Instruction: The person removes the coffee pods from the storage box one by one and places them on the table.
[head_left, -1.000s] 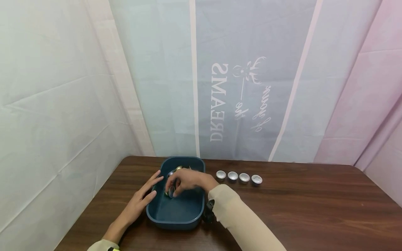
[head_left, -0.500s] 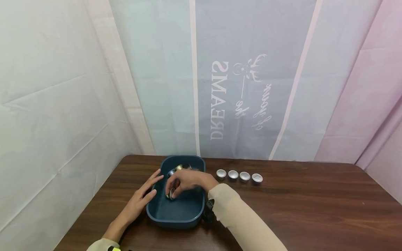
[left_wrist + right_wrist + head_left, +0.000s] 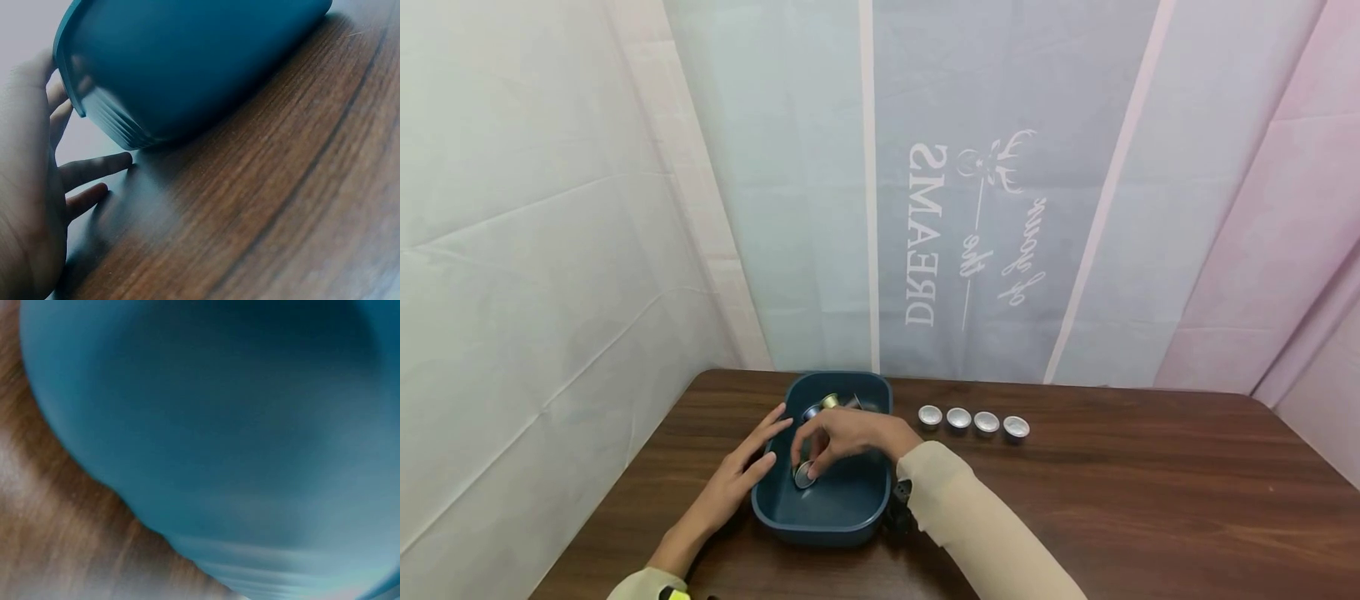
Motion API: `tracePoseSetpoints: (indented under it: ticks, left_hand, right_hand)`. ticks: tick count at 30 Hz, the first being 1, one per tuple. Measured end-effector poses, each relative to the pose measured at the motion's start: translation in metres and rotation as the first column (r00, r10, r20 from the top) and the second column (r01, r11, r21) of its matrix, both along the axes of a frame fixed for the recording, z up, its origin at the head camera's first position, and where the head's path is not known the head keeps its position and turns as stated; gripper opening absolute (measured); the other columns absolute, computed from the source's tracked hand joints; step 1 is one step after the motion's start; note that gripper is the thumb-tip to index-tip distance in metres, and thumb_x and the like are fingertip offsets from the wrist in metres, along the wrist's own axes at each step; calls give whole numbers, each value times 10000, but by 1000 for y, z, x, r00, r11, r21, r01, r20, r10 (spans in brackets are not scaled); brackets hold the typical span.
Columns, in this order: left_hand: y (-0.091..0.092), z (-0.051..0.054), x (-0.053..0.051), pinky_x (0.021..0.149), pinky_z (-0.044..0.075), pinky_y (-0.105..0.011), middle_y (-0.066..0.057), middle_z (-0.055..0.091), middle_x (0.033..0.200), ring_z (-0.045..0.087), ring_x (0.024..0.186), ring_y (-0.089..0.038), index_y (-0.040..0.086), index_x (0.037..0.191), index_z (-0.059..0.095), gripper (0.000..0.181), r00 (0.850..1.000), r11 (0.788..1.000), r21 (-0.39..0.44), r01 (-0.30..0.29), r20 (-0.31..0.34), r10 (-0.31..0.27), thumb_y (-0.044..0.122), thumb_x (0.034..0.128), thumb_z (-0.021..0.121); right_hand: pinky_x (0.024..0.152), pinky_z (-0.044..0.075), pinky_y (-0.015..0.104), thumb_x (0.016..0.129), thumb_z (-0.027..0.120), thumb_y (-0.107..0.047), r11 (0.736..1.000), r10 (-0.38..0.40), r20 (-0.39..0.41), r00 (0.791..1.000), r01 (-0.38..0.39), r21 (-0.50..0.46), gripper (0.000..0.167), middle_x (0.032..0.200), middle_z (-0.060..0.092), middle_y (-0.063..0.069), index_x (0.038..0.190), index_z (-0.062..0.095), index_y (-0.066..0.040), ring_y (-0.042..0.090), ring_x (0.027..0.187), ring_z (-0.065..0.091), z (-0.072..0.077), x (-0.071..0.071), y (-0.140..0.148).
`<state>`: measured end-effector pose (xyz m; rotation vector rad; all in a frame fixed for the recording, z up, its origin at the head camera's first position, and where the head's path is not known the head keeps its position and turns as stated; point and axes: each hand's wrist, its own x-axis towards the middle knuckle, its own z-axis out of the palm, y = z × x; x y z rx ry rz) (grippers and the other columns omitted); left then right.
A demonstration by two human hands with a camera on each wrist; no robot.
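Observation:
A dark blue plastic bin stands on the table. My right hand reaches down inside and pinches a coffee capsule, its round silver lid turned upward. Behind that hand, a blue capsule and a gold capsule lie at the bin's far end, partly hidden. Along the bin's left side rests my left hand, fingers extended and spread; the left wrist view has some fingers behind the bin's rim and others near the tabletop. Only the bin's blue wall and some table fill the right wrist view.
To the right of the bin, several capsules stand in a straight row, silver lids up. The brown wooden table reaches back to a hanging printed cloth. A dark object sits at my right wrist beside the bin.
The capsule in my right hand has tilted, so its lid now faces up more, and it has shifted slightly towards me. My left hand stays put against the bin.

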<state>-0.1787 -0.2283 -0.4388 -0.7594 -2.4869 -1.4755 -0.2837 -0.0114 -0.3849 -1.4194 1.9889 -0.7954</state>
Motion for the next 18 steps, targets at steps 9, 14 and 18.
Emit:
tracePoseSetpoints:
  ticks: [9,14,18]
  left_hand:
    - [2,-3,0,964,221,-722,-16,156,1587,147,1423,-325,106,1484,347,482,1000,1000,-3,-3,0,3,38,1008,382]
    - [2,-5,-1,975,213,-715,-8,159,1586,152,1422,-322,114,1483,352,477,1000,1000,-4,-18,-5,18,50,1012,385]
    - [4,-6,1,976,218,-711,-11,163,1586,163,1420,-322,116,1482,356,474,1000,1000,-8,-28,-8,28,57,1013,390]
  right_hand:
    - [621,512,224,863,723,-143,999,31,-14,999,-31,13,211,768,680,-73,1064,676,-186,67,677,640,-4,5,1]
    - [618,520,235,873,710,-138,1000,21,-22,1000,-20,24,168,731,678,-57,1033,684,-182,99,648,650,-5,6,1]
    - [626,526,244,878,705,-135,1000,11,-27,1000,-10,21,141,730,680,-58,1008,690,-187,123,643,659,-5,6,3]
